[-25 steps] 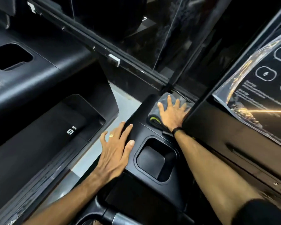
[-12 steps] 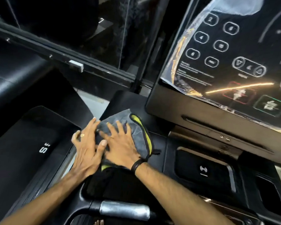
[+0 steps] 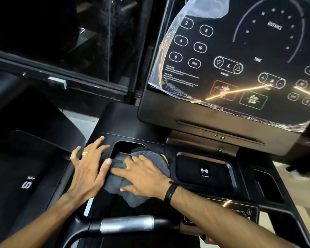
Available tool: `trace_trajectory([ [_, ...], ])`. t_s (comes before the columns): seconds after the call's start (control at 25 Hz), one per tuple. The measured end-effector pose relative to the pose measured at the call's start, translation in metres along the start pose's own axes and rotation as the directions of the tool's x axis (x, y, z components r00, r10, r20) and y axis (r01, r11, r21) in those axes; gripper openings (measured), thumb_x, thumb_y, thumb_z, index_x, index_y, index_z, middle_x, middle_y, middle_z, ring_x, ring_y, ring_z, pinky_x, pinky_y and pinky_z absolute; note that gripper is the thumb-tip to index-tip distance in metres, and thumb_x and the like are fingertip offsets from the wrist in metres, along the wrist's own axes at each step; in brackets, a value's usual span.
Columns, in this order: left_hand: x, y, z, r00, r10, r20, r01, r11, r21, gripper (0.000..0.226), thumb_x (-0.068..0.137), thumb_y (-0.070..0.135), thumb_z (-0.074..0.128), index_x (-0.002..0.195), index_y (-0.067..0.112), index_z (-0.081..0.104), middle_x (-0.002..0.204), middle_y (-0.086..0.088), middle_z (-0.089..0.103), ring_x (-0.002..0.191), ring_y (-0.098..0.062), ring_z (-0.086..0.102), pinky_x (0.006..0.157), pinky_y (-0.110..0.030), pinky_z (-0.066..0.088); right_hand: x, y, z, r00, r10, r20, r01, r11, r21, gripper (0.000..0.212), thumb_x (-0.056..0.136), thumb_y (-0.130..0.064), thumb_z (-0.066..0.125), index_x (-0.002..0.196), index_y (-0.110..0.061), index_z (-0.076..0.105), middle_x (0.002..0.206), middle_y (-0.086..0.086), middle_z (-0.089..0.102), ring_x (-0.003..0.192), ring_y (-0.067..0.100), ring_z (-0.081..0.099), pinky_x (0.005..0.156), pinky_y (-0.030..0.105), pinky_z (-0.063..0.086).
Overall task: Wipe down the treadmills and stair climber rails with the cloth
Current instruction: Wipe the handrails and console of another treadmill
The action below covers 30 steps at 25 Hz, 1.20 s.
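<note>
Both my hands down on the treadmill console, cloth under the right one

My right hand (image 3: 143, 176) is flat with fingers spread, pressing the grey cloth (image 3: 131, 196) into the left cup holder (image 3: 127, 144) and over its near rim. My left hand (image 3: 87, 169) is spread flat too, on the tray (image 3: 118, 120) just beside the holder, thumb touching the cloth. The charging pad (image 3: 204, 171) sits right of the cloth, the screen (image 3: 240, 56) up behind with peeling film, and the handlebar (image 3: 126, 223) near me.

1 head-worn wide-angle view looks forward and down, close over the treadmill console (image 3: 227, 111); forearms enter from the bottom edge.
</note>
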<state>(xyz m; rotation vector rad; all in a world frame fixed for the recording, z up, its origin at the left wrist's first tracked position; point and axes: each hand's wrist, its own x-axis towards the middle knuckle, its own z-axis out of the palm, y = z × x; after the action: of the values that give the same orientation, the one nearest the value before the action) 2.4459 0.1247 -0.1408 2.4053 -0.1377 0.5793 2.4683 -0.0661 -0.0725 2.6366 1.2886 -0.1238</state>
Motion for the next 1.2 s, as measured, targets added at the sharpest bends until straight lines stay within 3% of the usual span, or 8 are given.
trace_trajectory([
  [0.16,0.011,0.025,0.005,1.000,0.006,-0.012,-0.007,0.997,-0.080,0.046,0.100,0.045,0.030,0.130,0.020,0.055,0.151,0.001,0.046,0.135,-0.006,0.040,0.115,-0.043,0.008,-0.036,0.041,-0.027,0.987,0.163,0.010,-0.163,0.985,0.059,0.057,0.089,-0.040,0.066,0.142,-0.034,0.046,0.120,0.010,0.054,0.108,0.034,0.052,0.088,0.046,0.039],
  [0.24,0.017,0.039,0.013,1.000,0.007,0.005,-0.006,0.994,-0.107,0.047,0.099,0.046,0.030,0.129,0.020,0.056,0.150,0.001,0.047,0.134,-0.010,0.043,0.116,-0.042,0.007,-0.054,0.068,-0.024,0.937,0.336,0.101,-0.335,0.942,-0.022,0.079,0.089,-0.067,0.052,0.155,-0.033,0.025,0.146,0.016,0.041,0.127,0.039,0.041,0.100,0.053,0.032],
  [0.36,0.021,0.061,0.028,0.999,0.021,0.048,-0.015,0.991,-0.130,0.050,0.100,0.048,0.030,0.130,0.020,0.058,0.149,0.002,0.048,0.134,-0.012,0.046,0.117,-0.041,0.007,-0.070,0.097,0.000,0.835,0.389,0.389,-0.496,0.839,0.224,0.093,0.085,-0.087,0.022,0.156,-0.040,-0.015,0.166,0.002,-0.020,0.152,0.035,-0.016,0.119,0.063,-0.006],
  [0.44,0.023,0.074,0.041,0.996,0.019,0.083,-0.009,0.992,-0.122,0.052,0.100,0.048,0.028,0.131,0.020,0.057,0.149,0.002,0.048,0.133,-0.013,0.048,0.117,-0.040,0.007,-0.079,0.110,0.025,0.882,0.327,0.339,-0.425,0.862,0.276,0.081,0.094,-0.075,0.024,0.154,-0.043,-0.020,0.160,-0.008,-0.033,0.148,0.025,-0.033,0.118,0.060,-0.017],
  [0.64,0.029,0.108,0.070,0.987,0.051,0.153,-0.041,0.997,-0.069,0.053,0.100,0.047,0.028,0.135,0.016,0.055,0.151,-0.004,0.046,0.136,-0.016,0.044,0.115,-0.036,0.008,-0.095,0.146,0.064,0.969,0.236,0.076,-0.247,0.945,0.216,0.075,0.094,-0.077,0.019,0.156,-0.046,-0.011,0.164,-0.015,-0.022,0.149,0.011,-0.029,0.120,0.053,-0.018],
  [0.84,0.031,0.128,0.094,0.965,0.100,0.241,-0.117,0.992,0.055,0.056,0.100,0.047,0.028,0.136,0.012,0.052,0.152,-0.009,0.043,0.138,-0.021,0.044,0.114,-0.043,0.011,-0.154,0.199,0.083,0.960,0.278,0.025,-0.279,0.951,0.134,0.076,0.095,-0.078,0.017,0.156,-0.044,-0.013,0.165,-0.015,-0.021,0.151,0.011,-0.025,0.122,0.054,-0.013],
  [1.04,0.027,0.127,0.099,0.975,0.094,0.201,-0.126,0.980,0.152,0.057,0.098,0.046,0.030,0.134,0.009,0.053,0.150,-0.011,0.046,0.140,-0.020,0.040,0.114,-0.045,0.012,-0.219,0.231,0.103,0.892,0.452,0.008,-0.449,0.885,0.123,0.079,0.095,-0.077,0.009,0.158,-0.035,-0.012,0.165,-0.012,-0.022,0.153,0.013,-0.020,0.123,0.054,-0.007],
  [1.2,0.025,0.130,0.100,0.980,0.093,0.174,-0.125,0.975,0.181,0.055,0.099,0.047,0.030,0.135,0.011,0.051,0.150,-0.010,0.045,0.141,-0.016,0.036,0.115,-0.046,0.011,-0.232,0.220,0.110,0.763,0.646,-0.011,-0.639,0.756,0.140,0.085,0.091,-0.077,-0.001,0.160,-0.026,-0.009,0.167,-0.002,-0.016,0.155,0.023,-0.011,0.123,0.056,-0.003],
])
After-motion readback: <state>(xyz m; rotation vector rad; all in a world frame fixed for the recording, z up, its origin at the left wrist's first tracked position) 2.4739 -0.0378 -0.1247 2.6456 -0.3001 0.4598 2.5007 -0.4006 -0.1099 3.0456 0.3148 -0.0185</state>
